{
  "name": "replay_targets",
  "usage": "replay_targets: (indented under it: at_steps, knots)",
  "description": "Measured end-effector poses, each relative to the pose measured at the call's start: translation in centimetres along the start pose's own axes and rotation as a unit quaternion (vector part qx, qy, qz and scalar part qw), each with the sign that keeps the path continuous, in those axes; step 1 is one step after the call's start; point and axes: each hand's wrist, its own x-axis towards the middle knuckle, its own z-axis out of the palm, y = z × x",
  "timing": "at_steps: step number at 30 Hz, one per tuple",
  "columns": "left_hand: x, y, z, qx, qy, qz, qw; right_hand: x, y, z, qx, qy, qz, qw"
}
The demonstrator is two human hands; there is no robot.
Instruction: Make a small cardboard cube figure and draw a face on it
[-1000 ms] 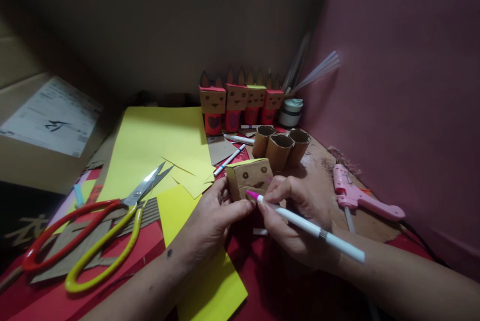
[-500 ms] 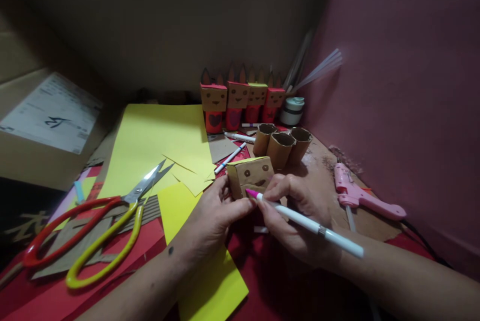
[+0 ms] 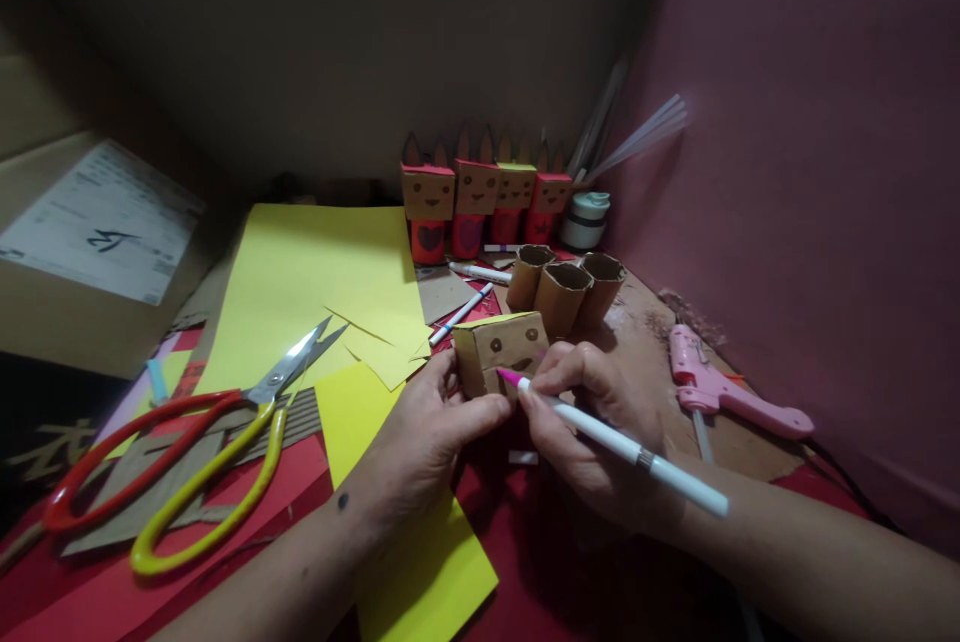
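Note:
A small cardboard box (image 3: 480,354) with two drawn eyes, a dark nose mark and a yellow top edge is gripped by my left hand (image 3: 442,422), thumb along its lower front. Between the fingers and thumb of my right hand (image 3: 592,422) is a white marker (image 3: 615,440) with a pink tip. That tip meets the lower left of the box's drawn face, or hovers just over it. Part of the face's right side is hidden behind my right fingers. Behind the box stand three cardboard tubes (image 3: 561,297).
Scissors (image 3: 277,382) with red and yellow handles lie at left over cardboard scraps and red paper. Yellow paper (image 3: 322,262) spreads behind. Several finished box-headed figures (image 3: 427,192) stand at the back. A pink glue gun (image 3: 720,387) rests at right, near the wall.
The marker's pink tip has shifted slightly up and to the right on the box's face. My left hand still holds the box in nearly the same place.

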Motion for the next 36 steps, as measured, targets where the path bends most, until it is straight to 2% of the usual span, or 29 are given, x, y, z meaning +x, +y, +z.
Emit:
replay_targets:
  at_steps: [11, 17, 20, 27, 36]
  knots:
    - [0.03, -0.04, 0.00, -0.006, 0.003, 0.006, 1.000, 0.39, -0.20, -0.35, -0.010, -0.022, -0.022, 0.999]
    - [0.05, 0.27, 0.03, 0.025, -0.014, 0.003, 1.000, 0.44, -0.36, -0.23, 0.008, -0.035, -0.007, 0.999]
    - [0.15, 0.18, -0.17, 0.033, -0.026, 0.002, 0.999, 0.39, -0.34, -0.15, 0.016, -0.034, -0.011, 0.999]
    - [0.18, -0.16, -0.28, 0.008, -0.010, -0.001, 1.000, 0.36, -0.17, -0.14, 0.016, -0.014, 0.010, 1.000]
    - [-0.05, 0.14, -0.11, 0.020, -0.002, -0.008, 1.000, 0.31, -0.22, -0.30, -0.005, -0.005, -0.008, 1.000]
